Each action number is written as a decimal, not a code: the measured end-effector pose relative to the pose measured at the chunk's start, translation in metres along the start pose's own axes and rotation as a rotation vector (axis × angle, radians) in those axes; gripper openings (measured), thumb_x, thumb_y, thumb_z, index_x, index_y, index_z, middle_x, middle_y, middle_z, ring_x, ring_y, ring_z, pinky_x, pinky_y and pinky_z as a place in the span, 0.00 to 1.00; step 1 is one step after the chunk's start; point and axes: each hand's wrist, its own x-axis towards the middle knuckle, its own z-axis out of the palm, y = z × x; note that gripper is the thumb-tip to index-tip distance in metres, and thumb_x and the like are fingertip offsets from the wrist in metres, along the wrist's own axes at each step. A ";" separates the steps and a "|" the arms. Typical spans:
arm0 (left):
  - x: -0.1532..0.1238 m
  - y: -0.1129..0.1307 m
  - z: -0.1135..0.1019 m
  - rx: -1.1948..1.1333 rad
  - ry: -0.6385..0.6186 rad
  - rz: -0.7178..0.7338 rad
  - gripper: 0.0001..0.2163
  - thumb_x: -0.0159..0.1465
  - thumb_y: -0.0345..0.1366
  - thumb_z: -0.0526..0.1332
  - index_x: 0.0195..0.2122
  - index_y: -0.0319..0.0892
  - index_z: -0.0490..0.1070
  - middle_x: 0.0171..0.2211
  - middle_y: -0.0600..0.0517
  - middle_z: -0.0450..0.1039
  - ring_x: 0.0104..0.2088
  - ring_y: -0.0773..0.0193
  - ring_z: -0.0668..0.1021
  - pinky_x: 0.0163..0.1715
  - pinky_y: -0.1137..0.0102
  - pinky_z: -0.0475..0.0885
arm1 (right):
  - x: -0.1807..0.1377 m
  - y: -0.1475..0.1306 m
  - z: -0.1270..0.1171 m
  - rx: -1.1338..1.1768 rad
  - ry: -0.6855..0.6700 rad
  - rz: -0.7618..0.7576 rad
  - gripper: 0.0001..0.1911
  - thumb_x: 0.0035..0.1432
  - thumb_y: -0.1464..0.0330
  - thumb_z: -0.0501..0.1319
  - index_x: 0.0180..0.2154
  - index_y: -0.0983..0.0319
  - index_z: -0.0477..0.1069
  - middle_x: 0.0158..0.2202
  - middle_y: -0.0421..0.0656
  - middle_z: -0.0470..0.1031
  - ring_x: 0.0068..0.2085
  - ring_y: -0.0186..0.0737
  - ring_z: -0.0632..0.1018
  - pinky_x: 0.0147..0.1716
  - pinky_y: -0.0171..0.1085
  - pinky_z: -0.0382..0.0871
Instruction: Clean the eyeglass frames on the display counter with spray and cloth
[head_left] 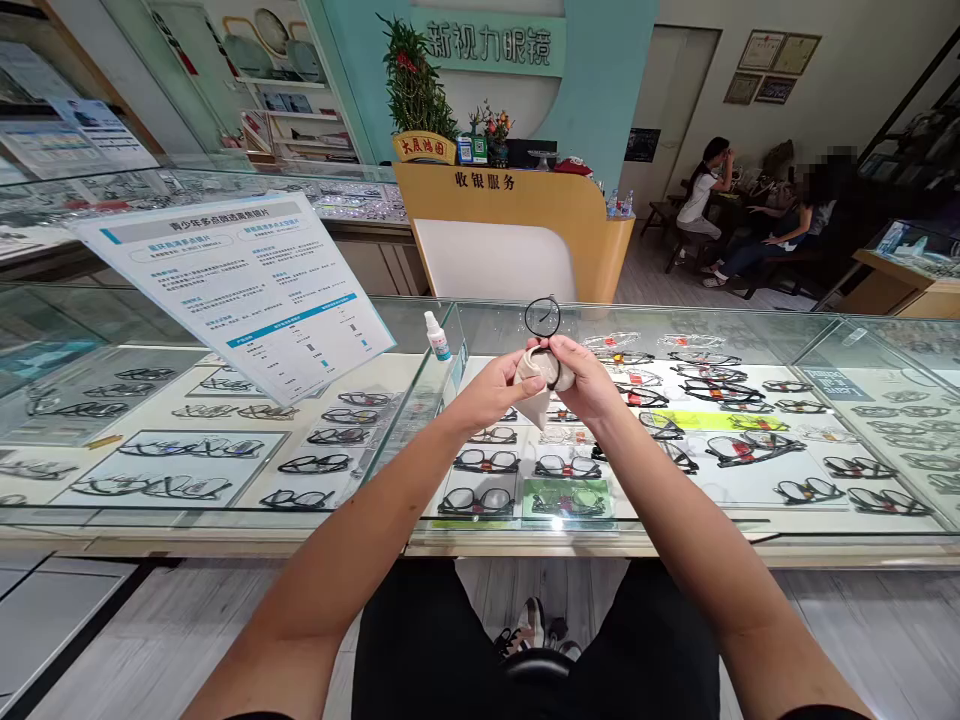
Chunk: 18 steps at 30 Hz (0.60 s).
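Left hand [491, 392] and right hand [591, 378] are pinching cloth [535, 405] around black-rimmed glasses [542, 318], one rim [526, 320] protruding at twelve o'clock

One handheld glasses pair [542, 317], one cloth [534, 408], one spray bottle [437, 338], two hands [491, 390] [589, 378], four framed certificates [765, 50].
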 end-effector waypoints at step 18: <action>0.004 -0.011 0.024 -0.039 0.329 0.141 0.31 0.53 0.57 0.86 0.47 0.41 0.79 0.34 0.52 0.82 0.36 0.62 0.80 0.39 0.68 0.77 | -0.007 0.011 0.018 0.035 0.060 -0.007 0.23 0.50 0.51 0.85 0.34 0.56 0.79 0.53 0.46 0.91 0.49 0.48 0.88 0.44 0.40 0.83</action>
